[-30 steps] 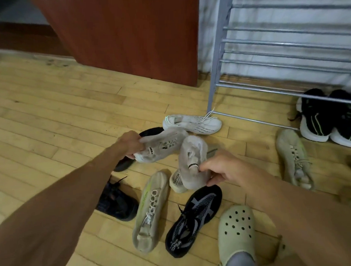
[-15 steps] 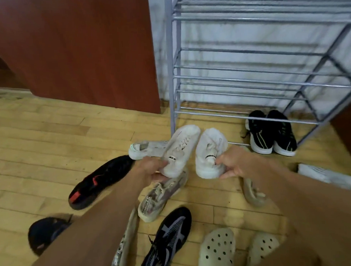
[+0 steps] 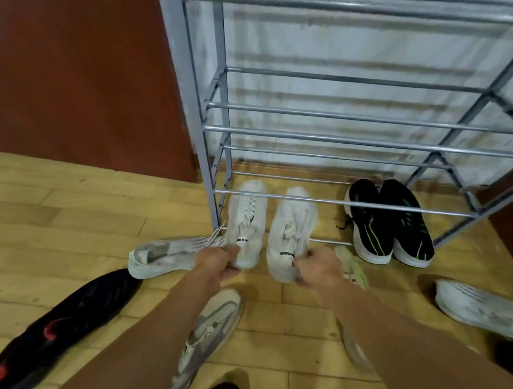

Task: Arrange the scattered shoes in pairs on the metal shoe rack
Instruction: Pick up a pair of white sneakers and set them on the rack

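**Shoes: a white pair going in at the bottom of the rack**

A person's 2 bare arms reach forward and down over a wooden floor [image 3: 74,220]. The left hand [image 3: 220,262] grips the heel of 1 white shoe [image 3: 244,221], with the fingers curled round it. The right hand [image 3: 317,266] grips the heel of the matching white shoe [image 3: 292,231] in the same way.

Both shoes point toes-first into the metal shoe rack [image 3: 187,109]. They lie side by side with a small gap between them, and their toes pass beneath a front bar [image 3: 332,202] at the rack's left end. It cannot be told whether the soles rest on the low rails or hang in the air. A black pair [image 3: 368,227] with green stripes stands together just to the right, under the same bar.

Judging from this, the step in hand is setting the white pair down. To do it well, the person would likely slide both shoes in level, parallel and close together. The heels should line up with the black pair, and the toes should clear the bar without knocking it. Letting go is best left until each sole sits across 2 rails, or a shoe may tip through.

Other shoes lie loose on the floor:
- A white mesh shoe [image 3: 167,257] lies on its side just left of the held pair.
- A black and red shoe [image 3: 64,323] is at the near left.
- A grey shoe [image 3: 213,319] lies beside the left forearm.
- Another white shoe [image 3: 483,311] is at the far right.
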The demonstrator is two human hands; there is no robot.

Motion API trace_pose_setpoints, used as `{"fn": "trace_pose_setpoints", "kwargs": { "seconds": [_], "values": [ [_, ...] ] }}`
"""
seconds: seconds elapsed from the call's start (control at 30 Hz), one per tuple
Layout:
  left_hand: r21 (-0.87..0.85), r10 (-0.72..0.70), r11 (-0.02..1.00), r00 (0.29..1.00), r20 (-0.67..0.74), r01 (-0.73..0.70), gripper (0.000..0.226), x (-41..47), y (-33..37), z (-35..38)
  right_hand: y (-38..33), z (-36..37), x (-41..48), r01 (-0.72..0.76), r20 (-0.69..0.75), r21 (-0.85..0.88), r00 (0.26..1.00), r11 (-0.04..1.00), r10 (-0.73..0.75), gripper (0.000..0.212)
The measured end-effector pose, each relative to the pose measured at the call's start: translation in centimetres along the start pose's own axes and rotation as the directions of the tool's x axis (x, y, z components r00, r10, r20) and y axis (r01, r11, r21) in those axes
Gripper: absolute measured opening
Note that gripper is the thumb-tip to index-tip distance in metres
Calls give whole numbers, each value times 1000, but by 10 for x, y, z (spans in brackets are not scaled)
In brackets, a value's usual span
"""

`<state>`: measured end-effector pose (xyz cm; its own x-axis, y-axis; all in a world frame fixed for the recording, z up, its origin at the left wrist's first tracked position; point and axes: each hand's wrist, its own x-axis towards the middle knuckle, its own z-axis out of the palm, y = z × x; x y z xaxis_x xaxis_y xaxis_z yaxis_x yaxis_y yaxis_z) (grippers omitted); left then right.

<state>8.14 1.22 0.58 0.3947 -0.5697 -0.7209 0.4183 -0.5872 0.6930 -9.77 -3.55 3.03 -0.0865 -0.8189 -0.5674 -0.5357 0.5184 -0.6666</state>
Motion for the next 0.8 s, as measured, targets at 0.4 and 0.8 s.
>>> {"fn": "trace_pose_setpoints", "kwargs": {
  "seconds": [0.4,0.8],
  "values": [
    [8,68,998,998,-2,-68,11,84,14,41,-7,13,99,177,59,-31,983,984,-175,13],
    [71,94,993,994,-59,-90,5,108,17,49,-13,30,124,200,93,-63,977,978,-194,27]
  ]
}}
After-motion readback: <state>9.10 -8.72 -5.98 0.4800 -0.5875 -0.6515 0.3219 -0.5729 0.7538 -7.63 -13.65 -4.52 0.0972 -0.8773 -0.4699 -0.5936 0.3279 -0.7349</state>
